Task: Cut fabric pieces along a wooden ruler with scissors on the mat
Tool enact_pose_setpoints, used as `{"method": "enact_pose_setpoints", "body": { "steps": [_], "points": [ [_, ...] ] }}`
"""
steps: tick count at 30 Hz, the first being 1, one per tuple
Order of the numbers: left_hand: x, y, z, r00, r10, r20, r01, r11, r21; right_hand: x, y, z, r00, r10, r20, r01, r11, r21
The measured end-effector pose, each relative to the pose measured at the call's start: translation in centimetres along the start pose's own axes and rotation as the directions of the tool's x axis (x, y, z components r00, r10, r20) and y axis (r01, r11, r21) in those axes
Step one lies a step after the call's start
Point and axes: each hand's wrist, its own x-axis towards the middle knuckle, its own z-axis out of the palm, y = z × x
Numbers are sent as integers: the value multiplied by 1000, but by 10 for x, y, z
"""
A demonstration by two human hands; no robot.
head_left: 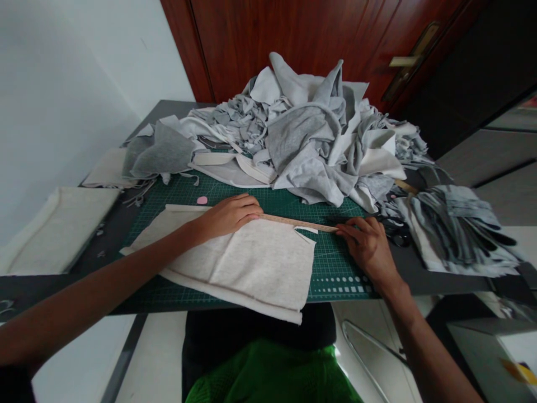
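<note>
A cream piece of knit fabric (260,257) lies on the green cutting mat (335,257), its lower edge hanging over the table's front. Along its upper edge runs a narrow tan ruler (293,222). My left hand (230,214) rests on the fabric with its fingers closed over the ruler's left end, which is hidden. With thumb and fingers, my right hand (366,242) pinches the ruler's right end over the mat. Close to that end, a thin cut strip of fabric (307,229) sticks out from the cream piece.
Behind the mat rises a large heap of grey and white fabric scraps (306,134). Folded cloth (461,229) is stacked at the right, beside black-handled scissors (398,232). Another cream piece (62,229) lies at the left. A pink chalk piece (202,200) sits on the mat.
</note>
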Motion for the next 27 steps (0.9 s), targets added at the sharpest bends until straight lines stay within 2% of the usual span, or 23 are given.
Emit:
{"method": "enact_pose_setpoints", "body": {
  "steps": [7,14,18,21,24,26,27],
  "points": [
    [-6,-5,5,998,-60,-37,59,998,-15,-3,5,7,1000,5,30,-8,996,84],
    [8,-13,-4,997,7,72,0,996,-89,-6,9,8,999,0,36,-3,997,82],
    [18,-6,-4,992,43,120,-42,999,-8,-6,4,9,999,-11,32,9,997,80],
    [18,2,5,998,-5,70,-2,995,99,-5,7,3,999,-28,45,24,996,82],
    [14,6,12,999,-50,-5,50,994,98,-9,34,-12,1000,2,6,-2,997,73],
    [10,5,14,999,-31,-25,32,999,42,-16,65,-24,990,105,-98,-101,994,42],
    [9,4,14,1000,-8,-30,9,1000,12,-21,82,-30,987,116,-113,-116,993,7]
  ]
}}
